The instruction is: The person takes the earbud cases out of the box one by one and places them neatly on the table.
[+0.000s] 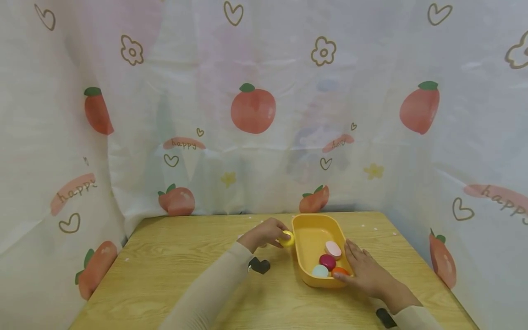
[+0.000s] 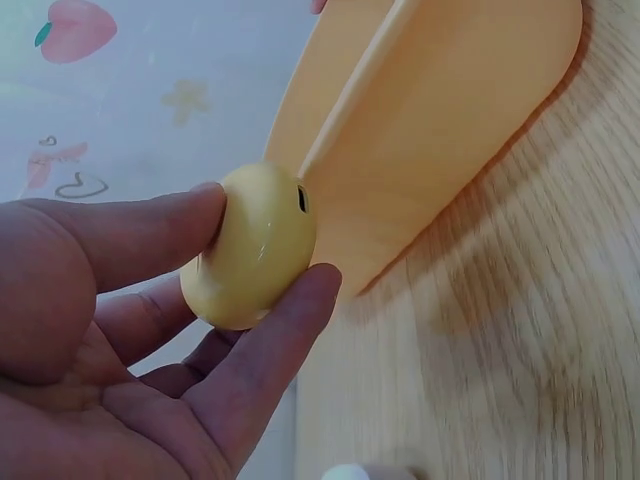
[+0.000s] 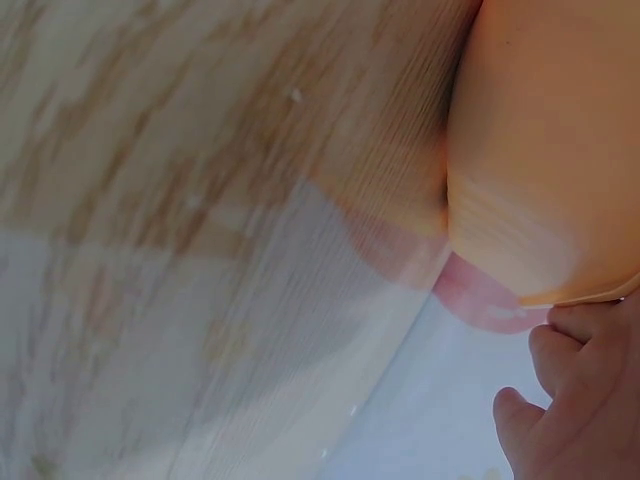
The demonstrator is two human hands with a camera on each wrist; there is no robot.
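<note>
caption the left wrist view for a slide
A left hand pinches a rounded glossy yellow object beside a smooth yellow-orange tray.

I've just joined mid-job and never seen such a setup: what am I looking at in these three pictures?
There is no machine, only a person's bare left hand and right hand. The wide picture comes from a head camera; the two close-ups come from cameras on the wrists. On the wooden table stands a yellow tray, holding pink, dark red, pale green and orange round pieces. The left hand pinches a yellow round piece beside the tray; the right hand rests against its opposite side.
</note>
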